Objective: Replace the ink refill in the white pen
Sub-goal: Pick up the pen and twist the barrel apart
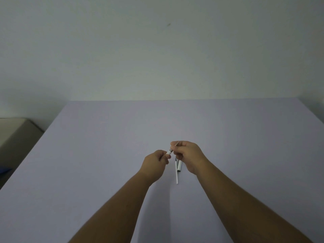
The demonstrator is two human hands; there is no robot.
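My left hand [156, 161] is closed around the white pen barrel [169, 152], whose open end pokes out toward the right. My right hand [188, 156] pinches a thin ink refill [176, 144] that slants up from the barrel's mouth; the two hands almost touch. Below them on the table lie a long thin white refill [176, 173] and a short white pen piece with a dark end [179, 166], side by side. Most of the barrel is hidden inside my left fist.
The pale lilac table [105, 155] fills the lower view and meets a plain wall at the back. A beige piece of furniture [15, 134] stands off the left edge, with something blue [4, 170] low beside it.
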